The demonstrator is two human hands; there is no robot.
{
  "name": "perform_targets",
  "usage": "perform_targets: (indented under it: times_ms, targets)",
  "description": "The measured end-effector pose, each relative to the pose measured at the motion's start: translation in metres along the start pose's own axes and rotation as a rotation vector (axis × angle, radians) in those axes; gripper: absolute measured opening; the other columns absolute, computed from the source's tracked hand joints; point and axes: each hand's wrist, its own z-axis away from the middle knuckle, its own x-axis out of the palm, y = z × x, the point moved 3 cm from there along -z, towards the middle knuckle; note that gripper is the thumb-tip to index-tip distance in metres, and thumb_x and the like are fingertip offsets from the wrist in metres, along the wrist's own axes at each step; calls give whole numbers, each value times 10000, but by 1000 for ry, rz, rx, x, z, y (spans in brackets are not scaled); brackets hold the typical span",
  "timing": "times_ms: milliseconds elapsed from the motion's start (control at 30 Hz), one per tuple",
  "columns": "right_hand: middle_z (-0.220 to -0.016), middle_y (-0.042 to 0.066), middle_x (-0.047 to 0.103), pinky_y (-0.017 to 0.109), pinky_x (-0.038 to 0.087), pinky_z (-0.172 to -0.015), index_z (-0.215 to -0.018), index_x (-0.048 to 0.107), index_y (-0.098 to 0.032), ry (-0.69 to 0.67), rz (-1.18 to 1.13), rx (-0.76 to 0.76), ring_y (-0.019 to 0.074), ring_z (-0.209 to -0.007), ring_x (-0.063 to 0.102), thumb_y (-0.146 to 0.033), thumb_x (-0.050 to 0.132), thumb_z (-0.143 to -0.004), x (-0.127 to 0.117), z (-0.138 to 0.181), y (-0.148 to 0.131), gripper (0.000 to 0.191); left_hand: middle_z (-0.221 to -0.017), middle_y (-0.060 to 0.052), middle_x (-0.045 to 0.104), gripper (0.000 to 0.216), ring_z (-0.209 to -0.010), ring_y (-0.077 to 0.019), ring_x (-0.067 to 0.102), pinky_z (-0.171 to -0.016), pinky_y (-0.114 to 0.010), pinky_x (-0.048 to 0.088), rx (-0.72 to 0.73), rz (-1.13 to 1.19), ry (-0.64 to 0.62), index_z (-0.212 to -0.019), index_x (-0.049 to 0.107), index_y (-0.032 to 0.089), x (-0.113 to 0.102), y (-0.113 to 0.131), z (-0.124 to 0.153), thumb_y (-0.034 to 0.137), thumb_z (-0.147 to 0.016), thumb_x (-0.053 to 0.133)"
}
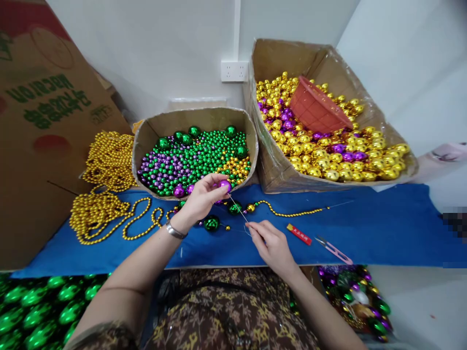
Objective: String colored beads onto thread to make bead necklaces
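My left hand (205, 194) pinches a shiny purple bead (225, 185) in front of the low box of small beads. My right hand (269, 244) is closed on a long thin needle (238, 208), whose far end meets the purple bead. Whether the tip is inside the bead I cannot tell. Below my hands lie two large green beads, one a patterned green bead (211, 223), and a small gold bead (228, 227) on a fine thread. A gold bead strand (292, 214) runs to the right on the blue cloth (383, 228).
A low cardboard box (197, 116) holds green, purple and gold beads. Behind right, a bigger box (277, 172) holds gold and purple beads and a red basket (319, 104). Gold bead strands (97, 216) lie left; a red packet (299, 234) and pink thread snips (333, 250) lie right.
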Motion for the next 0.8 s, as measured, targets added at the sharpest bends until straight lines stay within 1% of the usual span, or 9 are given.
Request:
perform_targets:
  times_ms: [100, 167, 333, 400, 500, 567, 667, 733, 800]
  targets:
    - [-852, 58, 691, 261, 542, -720, -1018, 683, -194, -15, -28, 33, 150, -735, 663, -260, 461, -970, 0, -1, -2, 236, -896, -28, 647, 374, -813, -135, 609, -753, -265, 522, 132, -159, -9, -1050, 623, 193, 6, -7, 7, 240, -715, 783]
    - [-855, 58, 695, 260, 542, -719, -996, 682, -195, -26, -37, 47, 149, -721, 663, -260, 462, -969, -1, -1, -3, 231, -954, -40, 646, 434, -860, -147, 609, -779, -269, 510, 159, -201, 3, -1093, 594, 203, 8, -13, 11, 235, -706, 788]
    - [-846, 53, 693, 260, 541, -720, -987, 675, -199, -59, -43, 34, 150, -727, 664, -251, 459, -967, 1, 1, -3, 222, -993, -49, 626, 522, -875, -156, 605, -784, -289, 516, 64, -88, 53, -1117, 561, 206, 9, -26, 16, 245, -664, 817]
    - [-857, 59, 693, 268, 544, -721, -1002, 671, -203, -34, -20, 21, 159, -751, 669, -254, 456, -967, 2, 1, -2, 224, -996, -47, 618, 546, -873, -154, 603, -777, -282, 511, 74, -103, 52, -1123, 554, 208, 11, -27, 19, 238, -650, 824]
    - [-887, 66, 697, 277, 549, -726, -1032, 663, -206, 9, 1, 6, 169, -784, 674, -253, 457, -965, 4, 1, 0, 222, -1015, -56, 610, 608, -914, -164, 599, -781, -273, 499, 118, -178, -50, -1203, 525, 219, 14, -23, 20, 246, -667, 812]
    - [-883, 66, 696, 278, 548, -729, -1033, 662, -203, 25, 3, 15, 166, -769, 672, -253, 455, -966, 2, 0, 2, 223, -1063, -75, 606, 604, -974, -184, 595, -790, -280, 495, 155, -239, -128, -1274, 494, 224, 12, -17, 14, 299, -737, 758]
    - [-845, 62, 683, 286, 539, -727, -1015, 665, -197, 40, 28, 54, 165, -739, 660, -266, 457, -969, -3, -1, 7, 224, -1085, -98, 625, 412, -977, -202, 595, -791, -311, 485, 257, -517, -95, -1271, 526, 203, 3, -3, -12, 363, -893, 560]
    - [-820, 57, 671, 293, 529, -724, -1004, 663, -195, 46, 49, 70, 169, -730, 652, -276, 464, -968, -5, -2, 9, 218, -1043, -116, 644, 314, -962, -225, 585, -830, -355, 463, 337, -904, -29, -1179, 601, 163, -2, 4, -37, 311, -915, 513]
    - [-799, 51, 660, 290, 519, -713, -986, 660, -196, 55, 60, 72, 168, -715, 643, -281, 465, -968, -5, -2, 10, 214, -1009, -140, 646, 235, -987, -268, 560, -853, -396, 441, 353, -1311, -53, -1063, 659, 142, -1, 3, -61, 225, -894, 518]
